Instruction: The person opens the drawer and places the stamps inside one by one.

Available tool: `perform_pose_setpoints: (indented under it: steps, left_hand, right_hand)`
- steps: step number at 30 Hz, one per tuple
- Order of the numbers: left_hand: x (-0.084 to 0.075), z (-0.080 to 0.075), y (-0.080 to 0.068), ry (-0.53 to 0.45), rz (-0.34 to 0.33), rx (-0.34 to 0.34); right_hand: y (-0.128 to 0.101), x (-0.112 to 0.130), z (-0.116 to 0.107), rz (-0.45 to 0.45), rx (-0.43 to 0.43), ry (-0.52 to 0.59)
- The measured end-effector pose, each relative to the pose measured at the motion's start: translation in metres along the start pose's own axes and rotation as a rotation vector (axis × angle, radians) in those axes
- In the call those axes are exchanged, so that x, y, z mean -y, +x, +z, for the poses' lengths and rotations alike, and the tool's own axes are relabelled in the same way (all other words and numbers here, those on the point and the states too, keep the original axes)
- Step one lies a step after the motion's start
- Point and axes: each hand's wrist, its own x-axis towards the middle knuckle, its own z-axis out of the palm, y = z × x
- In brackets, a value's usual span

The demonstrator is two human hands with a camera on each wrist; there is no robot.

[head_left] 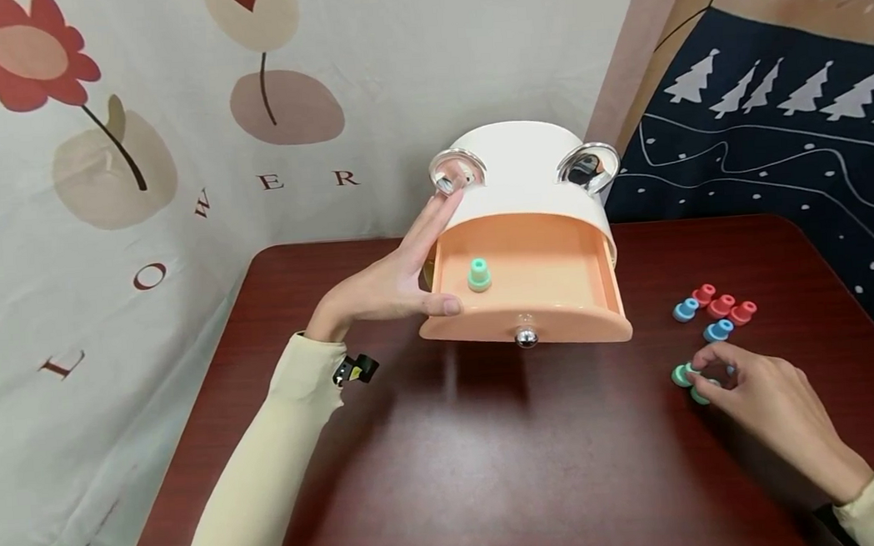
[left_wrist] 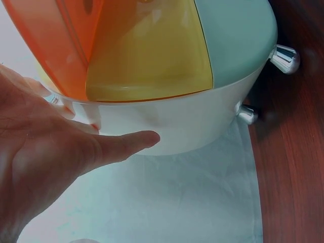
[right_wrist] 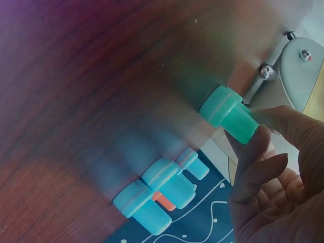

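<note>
A white round-topped box has an orange drawer (head_left: 542, 271) pulled out, with a green peg (head_left: 479, 275) standing inside it. My left hand (head_left: 400, 279) rests along the box's left side, its fingers fairly straight and the thumb near the drawer's front corner. In the left wrist view that thumb lies by the white rim (left_wrist: 167, 124). At the right, my right hand (head_left: 771, 399) pinches a green peg (right_wrist: 235, 116) between thumb and fingertips. Another green peg (head_left: 682, 374) stands beside it, and the hand partly hides a blue one.
Beyond the right hand stand several red pegs (head_left: 721, 306) and blue pegs (head_left: 718, 330) on the dark red table (head_left: 494, 470). The drawer has a silver knob (head_left: 527, 338), and two silver round parts (head_left: 588, 168) flank the box top. Cloth backdrops hang behind.
</note>
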Motion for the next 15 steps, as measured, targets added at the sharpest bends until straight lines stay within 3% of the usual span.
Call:
perform_pose_setpoints:
  steps: [4, 15]
  left_hand:
    - [0.001, 0.001, 0.0, -0.01, 0.0, 0.006]
    - [0.002, -0.002, 0.001, -0.016, -0.005, 0.0]
  right_hand:
    - [-0.001, 0.001, -0.001, 0.005, -0.012, -0.006]
    - [0.005, 0.011, -0.012, -0.079, -0.178, -0.017]
